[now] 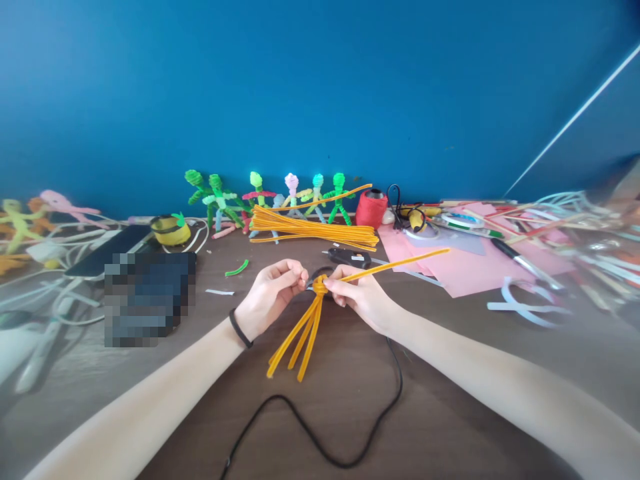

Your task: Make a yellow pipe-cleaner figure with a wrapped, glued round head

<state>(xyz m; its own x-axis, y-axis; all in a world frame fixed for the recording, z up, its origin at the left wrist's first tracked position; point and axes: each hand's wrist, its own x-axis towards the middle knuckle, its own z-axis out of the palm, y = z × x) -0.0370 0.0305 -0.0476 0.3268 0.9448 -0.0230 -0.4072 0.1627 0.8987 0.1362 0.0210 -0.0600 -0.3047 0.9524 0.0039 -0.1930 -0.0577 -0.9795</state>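
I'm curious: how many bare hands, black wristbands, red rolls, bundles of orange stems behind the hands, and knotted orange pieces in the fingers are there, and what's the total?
Hands: 2 (left hand, right hand)
Black wristband: 1
Red roll: 1
Orange bundle: 1
Knotted orange piece: 1
Total: 6

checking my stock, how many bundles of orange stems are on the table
1: the bundle lies in front of the upright figures. The right hand holds separate, joined orange stems. Others may be hidden from view.
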